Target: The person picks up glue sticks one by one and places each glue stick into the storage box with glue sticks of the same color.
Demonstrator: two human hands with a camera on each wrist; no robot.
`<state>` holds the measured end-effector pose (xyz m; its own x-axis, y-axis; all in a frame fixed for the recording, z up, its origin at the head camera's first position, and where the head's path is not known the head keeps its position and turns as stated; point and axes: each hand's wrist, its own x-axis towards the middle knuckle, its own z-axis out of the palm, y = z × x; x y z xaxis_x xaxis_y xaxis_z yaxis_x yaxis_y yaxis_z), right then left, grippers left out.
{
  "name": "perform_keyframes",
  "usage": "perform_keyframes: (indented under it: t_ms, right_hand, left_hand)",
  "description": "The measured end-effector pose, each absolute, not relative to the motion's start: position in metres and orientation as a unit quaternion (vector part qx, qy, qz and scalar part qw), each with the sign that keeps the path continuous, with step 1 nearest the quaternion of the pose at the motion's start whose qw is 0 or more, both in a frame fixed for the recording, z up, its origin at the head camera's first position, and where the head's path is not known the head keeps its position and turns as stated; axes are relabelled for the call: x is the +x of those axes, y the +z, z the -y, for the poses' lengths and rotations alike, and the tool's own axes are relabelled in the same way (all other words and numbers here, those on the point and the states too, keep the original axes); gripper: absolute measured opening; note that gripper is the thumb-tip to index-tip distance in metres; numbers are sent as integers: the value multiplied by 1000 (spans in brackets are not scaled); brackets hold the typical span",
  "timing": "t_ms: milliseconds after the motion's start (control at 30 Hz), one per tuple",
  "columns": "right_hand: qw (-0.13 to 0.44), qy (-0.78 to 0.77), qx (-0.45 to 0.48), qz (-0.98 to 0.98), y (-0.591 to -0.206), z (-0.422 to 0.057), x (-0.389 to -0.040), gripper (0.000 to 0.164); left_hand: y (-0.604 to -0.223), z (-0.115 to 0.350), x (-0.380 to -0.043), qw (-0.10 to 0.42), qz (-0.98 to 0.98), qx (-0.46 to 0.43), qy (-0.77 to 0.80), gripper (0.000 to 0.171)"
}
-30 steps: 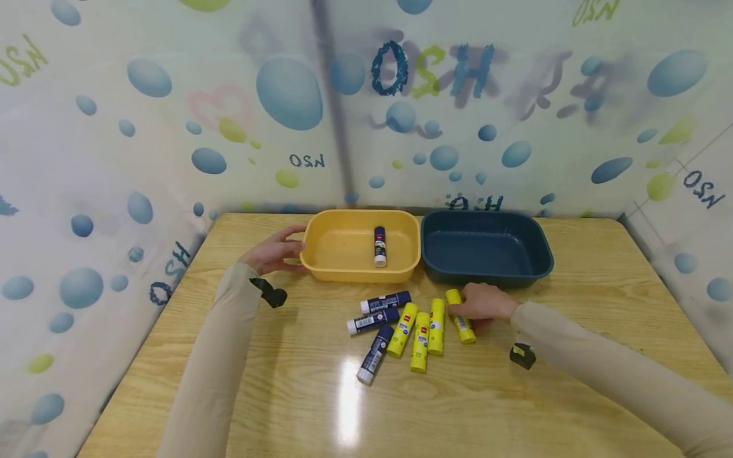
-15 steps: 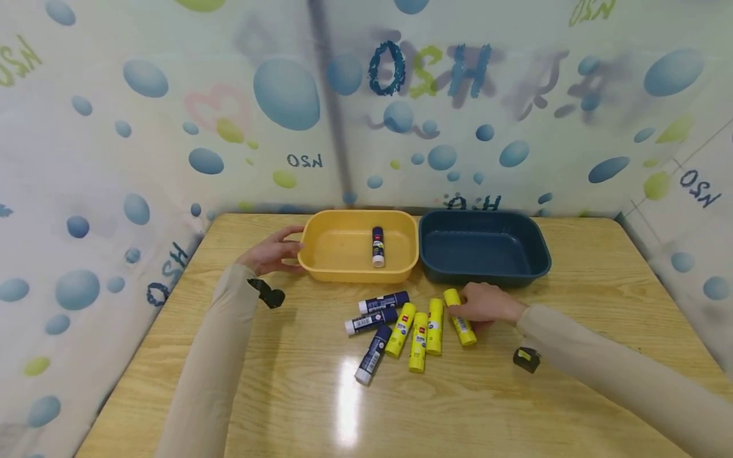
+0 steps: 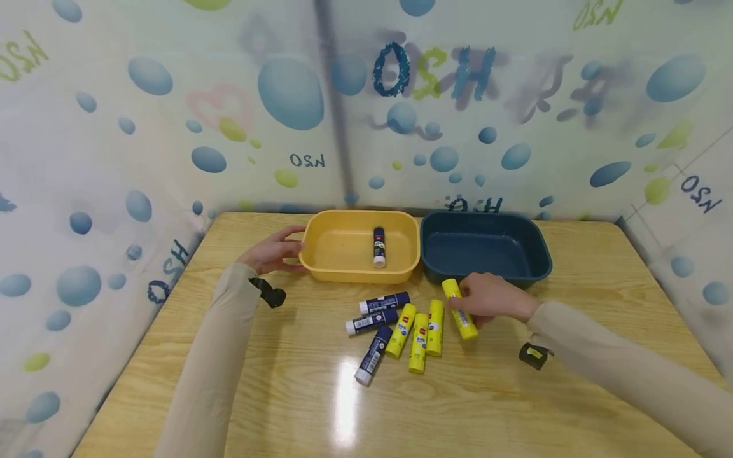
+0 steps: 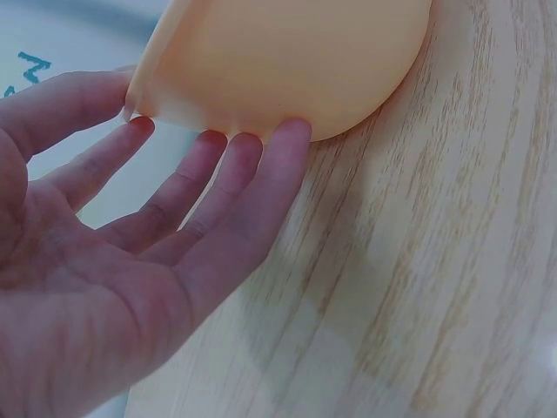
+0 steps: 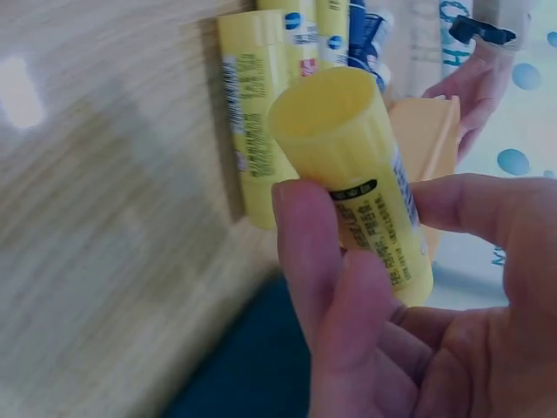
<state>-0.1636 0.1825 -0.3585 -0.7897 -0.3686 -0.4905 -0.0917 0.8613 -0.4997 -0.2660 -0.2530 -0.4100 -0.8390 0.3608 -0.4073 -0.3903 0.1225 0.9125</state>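
My right hand (image 3: 494, 296) pinches a yellow glue stick (image 3: 460, 309) between thumb and fingers, tilted and lifted off the table. In the right wrist view, the held glue stick (image 5: 365, 183) shows its hollow end and printed label. My left hand (image 3: 276, 252) touches the left end of the yellow bin (image 3: 361, 277); in the left wrist view its fingertips rest along the bin's outer wall (image 4: 287, 61), fingers mostly extended. Inside that bin lies one navy glue stick (image 3: 379, 247). Several yellow glue sticks (image 3: 418, 343) and navy glue sticks (image 3: 374, 355) lie on the table in front.
A dark blue bin (image 3: 487, 253) stands against the yellow bin's right side, just behind my right hand. Both sit on a wooden table (image 3: 275, 388) near its back edge. A patterned wall covering (image 3: 366, 172) rises behind and at the sides.
My right hand has raised the yellow glue stick off the table, moving slightly toward the dark blue bin. The left hand stays at the yellow bin.
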Motion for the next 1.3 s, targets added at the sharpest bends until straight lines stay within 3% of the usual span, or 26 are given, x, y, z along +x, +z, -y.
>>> perform_keyframes:
  t_ms: [500, 1300]
  right_hand:
    - [281, -251, -129, -917, -324, -177, -180, 37]
    - [262, -242, -105, -928, -309, -183, -225, 41]
  left_hand:
    - [-413, 255, -267, 284, -688, -10, 667, 58]
    - [-412, 254, -267, 282, -688, -15, 669, 57]
